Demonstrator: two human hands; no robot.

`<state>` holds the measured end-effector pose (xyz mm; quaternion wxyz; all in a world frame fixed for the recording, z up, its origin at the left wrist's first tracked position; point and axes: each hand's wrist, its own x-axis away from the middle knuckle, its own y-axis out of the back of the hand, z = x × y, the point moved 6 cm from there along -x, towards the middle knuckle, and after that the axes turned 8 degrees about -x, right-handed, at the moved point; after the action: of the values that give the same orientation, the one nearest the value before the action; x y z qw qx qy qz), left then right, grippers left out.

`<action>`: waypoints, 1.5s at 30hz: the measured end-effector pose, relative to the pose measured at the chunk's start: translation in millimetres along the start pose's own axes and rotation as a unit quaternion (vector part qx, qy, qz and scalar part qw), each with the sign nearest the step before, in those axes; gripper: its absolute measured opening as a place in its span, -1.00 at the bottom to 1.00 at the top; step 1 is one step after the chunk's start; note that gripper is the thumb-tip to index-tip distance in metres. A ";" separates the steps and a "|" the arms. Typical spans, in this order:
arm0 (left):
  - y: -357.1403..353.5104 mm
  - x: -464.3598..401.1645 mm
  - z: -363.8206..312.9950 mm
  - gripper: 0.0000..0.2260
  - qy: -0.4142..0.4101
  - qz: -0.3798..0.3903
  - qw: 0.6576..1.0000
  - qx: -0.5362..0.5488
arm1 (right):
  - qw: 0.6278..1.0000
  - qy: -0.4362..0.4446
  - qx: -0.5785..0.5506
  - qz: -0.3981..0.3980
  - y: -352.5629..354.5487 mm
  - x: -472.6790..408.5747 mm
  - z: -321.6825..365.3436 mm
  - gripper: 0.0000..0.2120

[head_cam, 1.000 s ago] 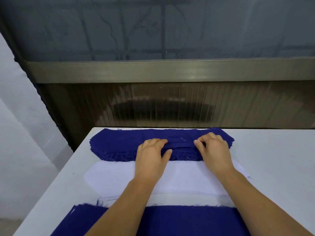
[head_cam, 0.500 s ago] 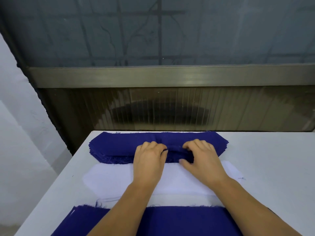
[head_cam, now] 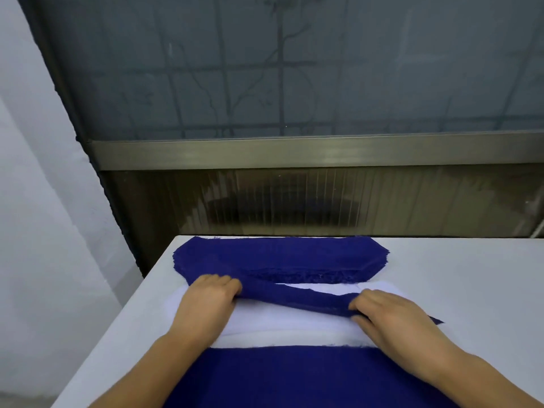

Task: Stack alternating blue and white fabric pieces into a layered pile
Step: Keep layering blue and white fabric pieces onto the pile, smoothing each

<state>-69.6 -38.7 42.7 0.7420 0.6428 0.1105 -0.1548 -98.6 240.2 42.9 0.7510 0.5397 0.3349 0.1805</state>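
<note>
Both forearms reached up from the bottom of the frame, palms down. The left hand (head_cam: pixel 209 298) and right hand (head_cam: pixel 388 316) each had curled fingers pinching one blue fabric piece (head_cam: pixel 294 297), stretched between them at centre frame above the white fabric stack (head_cam: pixel 282 325). Behind it the blue fabric stack (head_cam: pixel 279 257) lay at the far edge of the tabletop (head_cam: pixel 471 290); another blue pile (head_cam: pixel 294 378) lay nearest.

White table (head_cam: pixel 471 278), frosted window (head_cam: pixel 294 69) behind
</note>
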 end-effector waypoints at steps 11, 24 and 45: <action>59.9 92.7 32.8 -0.93 -0.045 -0.071 0.996 0.041 | 0.995 -0.044 -0.014 -0.094 37.3 68.2 -9.5 -0.84; 55.2 158.6 16.6 -0.70 -0.082 -0.137 0.985 0.062 | 0.969 0.139 0.023 -0.202 31.6 121.1 33.6 -0.37; 44.2 170.4 40.5 -0.52 -0.005 -0.128 0.983 0.129 | 0.984 0.020 0.028 -0.175 27.9 142.0 -24.4 -0.51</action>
<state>103.5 -88.1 27.5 0.6275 0.7128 0.1674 -0.2648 -12.2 356.7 20.5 0.7486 0.4902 0.4439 0.0474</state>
